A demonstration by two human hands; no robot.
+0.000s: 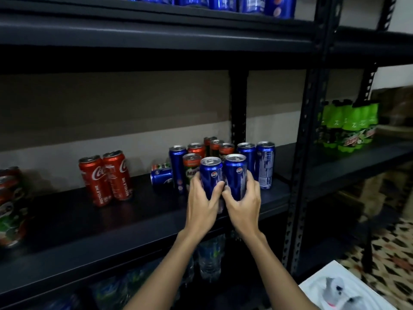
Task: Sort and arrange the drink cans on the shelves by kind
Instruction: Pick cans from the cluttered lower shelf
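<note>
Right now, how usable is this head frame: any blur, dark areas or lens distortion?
Head view: dim overall, shelf surfaces nearly black; the blue cans in both hands are sharp enough to read; left-edge cans and green bottles smear; wide-angle bends the shelf post.

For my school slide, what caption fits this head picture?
Two hands grip blue Pepsi cans on a dark shelf.

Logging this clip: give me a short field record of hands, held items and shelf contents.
left hand: grips a blue Pepsi can
right hand: grips a second blue Pepsi can
middle shelf: two upright Coca-Cola cans, mixed Pepsi and Milo cluster, one Pepsi can on its side
top shelf: row of blue cans
right shelf: green Mountain Dew bottles
</note>
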